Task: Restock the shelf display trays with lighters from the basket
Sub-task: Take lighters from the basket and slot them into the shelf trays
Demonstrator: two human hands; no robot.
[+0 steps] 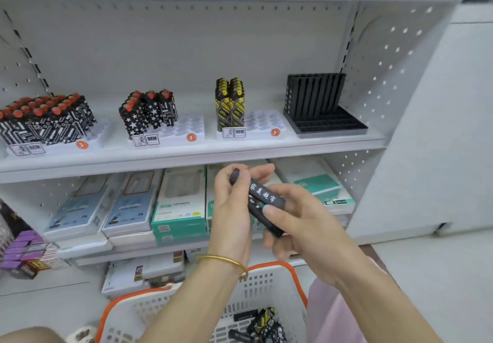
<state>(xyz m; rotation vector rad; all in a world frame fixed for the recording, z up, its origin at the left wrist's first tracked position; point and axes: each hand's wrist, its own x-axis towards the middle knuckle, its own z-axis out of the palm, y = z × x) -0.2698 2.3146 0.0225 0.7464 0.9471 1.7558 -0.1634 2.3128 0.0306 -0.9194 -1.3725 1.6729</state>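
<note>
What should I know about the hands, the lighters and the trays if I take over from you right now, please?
Hands: left hand and right hand both grip the black lighters in mid-air.
Trays: the black tray, far right, holds nothing; three white trays are part filled.
Left: slot these in, likely into the black tray, then the spare lighters from the basket.

Shop aisle: pegboard shelving (384, 57), price-stickered lighter display trays (186, 132).
</note>
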